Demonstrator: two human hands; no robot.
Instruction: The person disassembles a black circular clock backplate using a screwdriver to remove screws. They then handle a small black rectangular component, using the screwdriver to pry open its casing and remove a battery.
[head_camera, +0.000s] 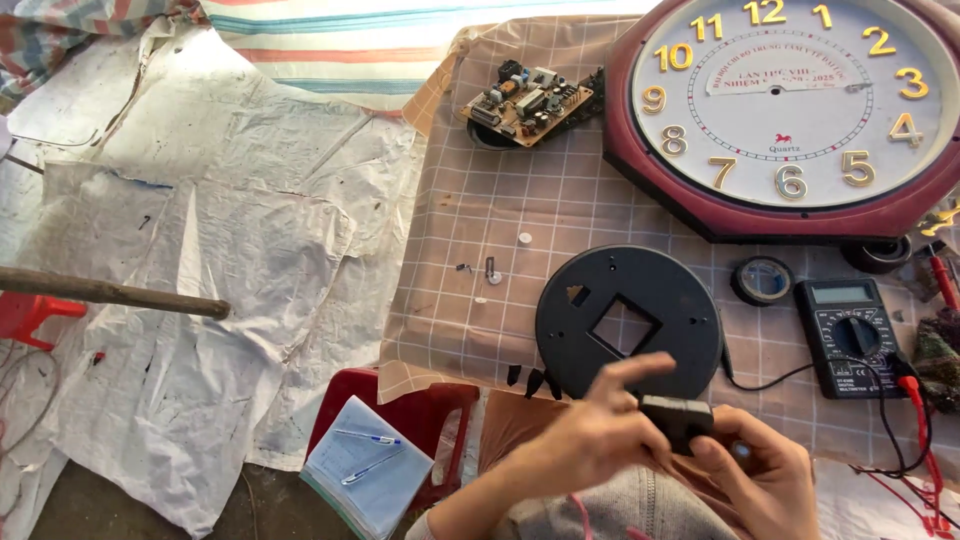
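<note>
Small black box (676, 418), pinched between both hands at the bottom of the view. Left hand (600, 432) reaching in from below, fingers curled onto the box's near side, index finger lifted clear. Right hand (758, 475) clamped beneath. Round black plate (628, 320) just beyond the fingertips; multimeter (850, 335) beyond the right hand.

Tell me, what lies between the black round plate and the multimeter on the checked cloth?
In the head view, a thin black cable crosses the checked cloth between the black round plate and the multimeter; otherwise bare.
</note>
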